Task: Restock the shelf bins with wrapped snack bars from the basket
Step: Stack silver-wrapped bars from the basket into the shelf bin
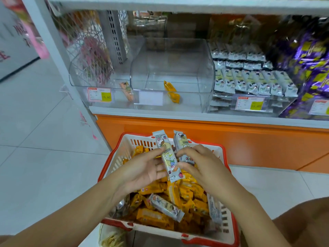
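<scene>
A white basket with a red rim sits on the floor below the shelf, full of yellow wrapped bars with a few silver ones among them. Above it, my left hand pinches a long silver snack bar between thumb and fingers. My right hand grips a second silver bar beside it, and its thumb touches the first bar. The clear middle bin on the shelf holds only two yellow bars. The bin to its right is stacked with silver-white bars.
The left clear bin holds one orange bar. Purple packets fill the far right. An orange shelf base stands behind the basket. A bag of pale snacks lies under the basket's near edge. White tile floor lies to the left.
</scene>
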Demonstrator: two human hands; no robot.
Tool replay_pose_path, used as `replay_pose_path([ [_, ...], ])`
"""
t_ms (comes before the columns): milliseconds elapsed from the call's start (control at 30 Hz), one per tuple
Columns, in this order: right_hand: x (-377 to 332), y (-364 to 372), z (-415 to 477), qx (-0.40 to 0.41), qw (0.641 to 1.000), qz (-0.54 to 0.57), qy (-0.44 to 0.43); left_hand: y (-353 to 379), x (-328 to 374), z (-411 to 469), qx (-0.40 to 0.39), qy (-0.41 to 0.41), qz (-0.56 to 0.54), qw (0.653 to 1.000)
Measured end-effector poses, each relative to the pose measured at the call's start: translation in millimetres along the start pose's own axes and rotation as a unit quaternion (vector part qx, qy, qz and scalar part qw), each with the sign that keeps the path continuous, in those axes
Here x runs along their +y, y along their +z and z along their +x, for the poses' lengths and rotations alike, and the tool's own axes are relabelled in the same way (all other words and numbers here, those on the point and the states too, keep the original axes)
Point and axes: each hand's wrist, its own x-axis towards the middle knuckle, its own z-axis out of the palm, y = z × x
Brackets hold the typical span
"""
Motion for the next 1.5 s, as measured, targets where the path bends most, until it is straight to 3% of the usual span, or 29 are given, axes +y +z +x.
replay_pose_path([
  [200,-6,3,-1,0.066,0.995,0.052,-0.046,3,5,0,-0.042,0.027,0.005,0.999],
  [333,-7,3,-2,0.117,0.984,0.133,-0.034,7,10,1,-0.037,0.038,0.001,0.999],
  [533,-4,-5,-1,0.174,0.971,0.163,-0.007,18,22,5,-0.089,0.046,0.007,0.995],
  [800,-7,-29,-8,0.228,0.957,0.181,-0.009,44,38,14,-0.109,0.068,0.023,0.991],
  [1000,-5,-35,-3,0.294,0.943,0.156,0.025,62,52,23,-0.068,0.069,0.116,0.988],
  [1133,-6,-41,-1,0.328,0.925,0.186,0.040,76,58,31,-0.087,0.074,0.109,0.987],
  [1233,-6,-47,2,0.351,0.924,0.137,0.064,83,59,38,-0.100,0.076,0.090,0.988],
  [1333,-9,-62,13,0.344,0.934,0.045,0.087,90,60,44,-0.131,0.081,0.102,0.983],
  [1500,-4,-113,29,0.193,0.978,-0.075,0.037,90,82,51,-0.132,0.069,0.104,0.983],
])
